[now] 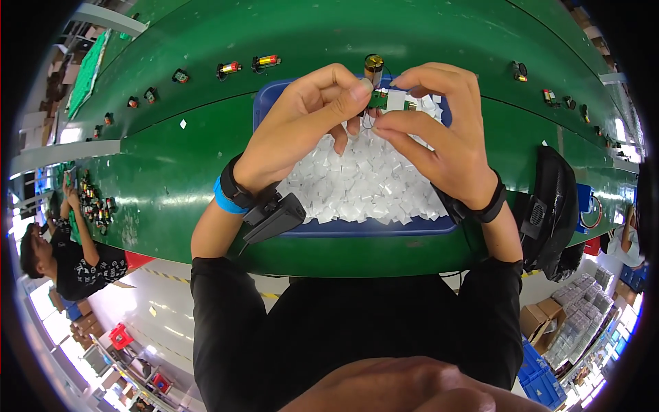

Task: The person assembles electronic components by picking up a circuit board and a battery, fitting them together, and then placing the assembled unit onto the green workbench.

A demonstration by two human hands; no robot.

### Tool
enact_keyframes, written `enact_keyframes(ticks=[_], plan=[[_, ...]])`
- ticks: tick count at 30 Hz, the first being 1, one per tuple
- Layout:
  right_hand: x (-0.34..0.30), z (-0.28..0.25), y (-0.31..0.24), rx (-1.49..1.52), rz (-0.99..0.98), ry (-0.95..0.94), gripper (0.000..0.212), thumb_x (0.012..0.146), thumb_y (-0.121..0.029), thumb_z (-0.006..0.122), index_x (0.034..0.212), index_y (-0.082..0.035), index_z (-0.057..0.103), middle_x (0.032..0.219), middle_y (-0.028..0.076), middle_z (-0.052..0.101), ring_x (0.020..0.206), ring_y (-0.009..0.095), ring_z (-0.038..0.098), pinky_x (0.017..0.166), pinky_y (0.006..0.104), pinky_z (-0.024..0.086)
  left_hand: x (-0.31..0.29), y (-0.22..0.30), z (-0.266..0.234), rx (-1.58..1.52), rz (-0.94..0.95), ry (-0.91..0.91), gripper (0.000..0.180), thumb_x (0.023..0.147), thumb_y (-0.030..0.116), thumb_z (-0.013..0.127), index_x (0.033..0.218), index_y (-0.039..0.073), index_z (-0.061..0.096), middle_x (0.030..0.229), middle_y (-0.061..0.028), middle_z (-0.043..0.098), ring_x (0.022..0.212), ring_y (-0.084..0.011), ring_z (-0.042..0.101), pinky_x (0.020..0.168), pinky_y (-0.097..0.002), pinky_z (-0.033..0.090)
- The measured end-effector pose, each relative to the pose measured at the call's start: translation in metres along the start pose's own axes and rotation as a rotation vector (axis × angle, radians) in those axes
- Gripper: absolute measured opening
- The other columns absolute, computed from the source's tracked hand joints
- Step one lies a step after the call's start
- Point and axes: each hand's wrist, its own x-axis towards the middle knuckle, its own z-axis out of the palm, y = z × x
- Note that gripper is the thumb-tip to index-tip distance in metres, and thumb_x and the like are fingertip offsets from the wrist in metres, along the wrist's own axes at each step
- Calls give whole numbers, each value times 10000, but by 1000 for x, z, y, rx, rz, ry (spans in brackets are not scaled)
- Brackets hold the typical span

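Above the far side of a shallow blue plastic tray [371,231] of small white paper-like squares [357,185], the left hand [295,123] pinches a green circuit board [378,100], seemingly for steadiness, while the right hand [453,120], fingers parted, frames its flat white patch [396,100].

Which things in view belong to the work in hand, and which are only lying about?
Apparently in use:
- green circuit board, at the left hand
- white pieces in the blue tray

Seemingly just lying about:
- black bag at right
- loose white scrap on the table's left
- blue crate, lower right
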Motion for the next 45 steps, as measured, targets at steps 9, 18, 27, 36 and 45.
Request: enact_keyframes(ticks=[9,18,27,36,45], plan=[[1,11,-28,-178,-7,-30,345,652,-118,859,977,-98,744,1203,91,606,1107,307,550,890,394,470,-2,-1,10,-17,66,169,272,995,340,634,1017,69,628,851,9,630,751,-65,578,551,-220,443],[2,-12,-3,-29,195,112,293,725,-33,827,991,-32,702,1056,83,672,979,242,629,836,328,498,-3,-2,9,137,102,115,277,987,328,650,1039,57,636,853,4,644,724,-51,539,537,-205,404],[-4,-5,4,4,191,116,227,736,2,814,911,-13,671,1015,93,676,929,216,641,797,315,503,0,-5,13,179,78,108,284,999,342,628,1051,64,610,836,-8,647,692,-50,535,509,-196,375],[5,-25,1,200,178,34,207,744,16,795,901,-9,663,1048,108,665,924,237,633,797,324,504,-2,4,8,-4,-45,42,278,1017,349,595,1060,74,581,828,-25,636,603,-60,505,488,-209,361],[5,-23,-6,-114,27,48,302,682,-20,822,956,-107,730,1167,84,645,1073,276,584,847,347,506,-2,-1,7,-8,-44,66,291,1018,366,590,1054,77,567,873,-26,630,617,-63,503,501,-219,370]])
